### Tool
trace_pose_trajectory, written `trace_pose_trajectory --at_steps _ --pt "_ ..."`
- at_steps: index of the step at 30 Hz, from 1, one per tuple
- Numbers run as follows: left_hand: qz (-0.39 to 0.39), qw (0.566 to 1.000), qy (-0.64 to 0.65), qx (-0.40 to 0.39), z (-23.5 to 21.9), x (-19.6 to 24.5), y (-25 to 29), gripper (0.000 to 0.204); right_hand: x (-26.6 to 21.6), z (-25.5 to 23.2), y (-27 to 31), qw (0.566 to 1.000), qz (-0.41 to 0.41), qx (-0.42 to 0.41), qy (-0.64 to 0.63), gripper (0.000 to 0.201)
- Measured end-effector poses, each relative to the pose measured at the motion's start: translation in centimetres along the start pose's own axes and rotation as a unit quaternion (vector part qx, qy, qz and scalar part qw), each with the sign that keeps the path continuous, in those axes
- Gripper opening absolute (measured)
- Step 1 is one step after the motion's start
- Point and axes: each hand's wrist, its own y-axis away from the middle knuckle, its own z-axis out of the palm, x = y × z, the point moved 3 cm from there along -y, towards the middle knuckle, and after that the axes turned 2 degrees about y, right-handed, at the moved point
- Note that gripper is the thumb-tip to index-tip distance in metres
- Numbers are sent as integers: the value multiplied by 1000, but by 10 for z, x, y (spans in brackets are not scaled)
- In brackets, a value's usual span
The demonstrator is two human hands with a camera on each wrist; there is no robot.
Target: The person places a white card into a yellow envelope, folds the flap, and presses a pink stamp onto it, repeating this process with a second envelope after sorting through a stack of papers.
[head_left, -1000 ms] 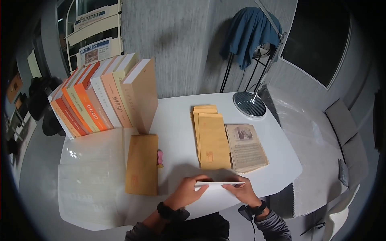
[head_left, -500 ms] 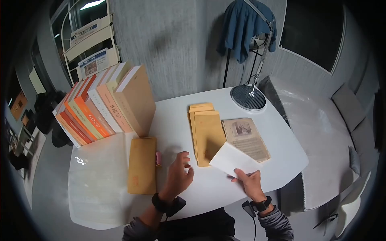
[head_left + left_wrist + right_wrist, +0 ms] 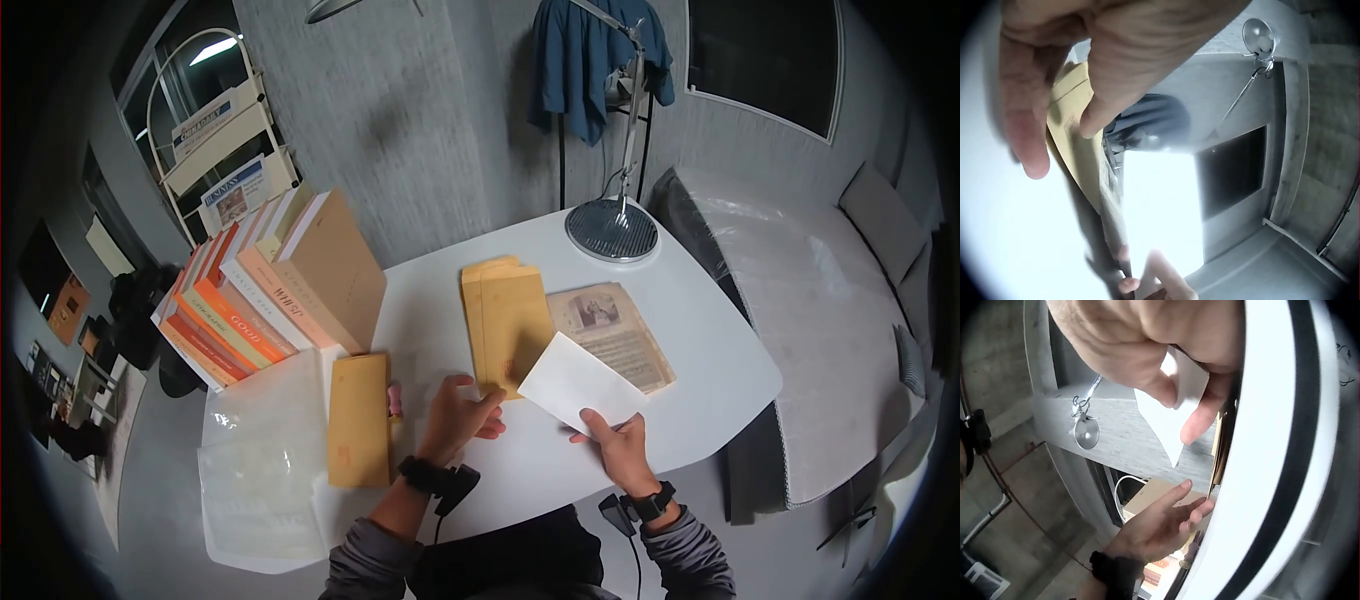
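Observation:
My right hand pinches the lower edge of a white folded sheet between thumb and fingers; the sheet hangs over the table and overlaps the corner of an old printed booklet. My left hand is at the near end of a stack of brown envelopes, thumb apart from the fingers. In the left wrist view the thumb lies in front of the envelopes; whether it touches them I cannot tell. The right wrist view shows the left hand with fingers extended.
Another brown envelope lies at the left beside a small pink item. Upright books stand behind it, with clear plastic on the table's left part. A lamp base stands at the back right.
The white sheet, earlier held in both hands, is in my right hand alone and has moved right. My left hand let go and moved to the envelope stack's near edge. The head view has shifted.

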Motion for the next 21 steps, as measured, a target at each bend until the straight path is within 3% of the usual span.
trace_pose_trajectory --at_steps 5,11,14,21 --pt "-1 994 104 29 3 -14 -16 62 1 -1 0 1000 1 -5 7 27" --pt "-23 977 205 46 1 -24 -21 44 3 -2 1 1000 3 5 -2 26" --pt "17 977 196 79 0 -29 -27 31 1 -1 2 1000 -5 7 0 26" --pt "26 987 142 74 -22 -22 -13 29 2 -3 1 1000 -17 12 -10 27"
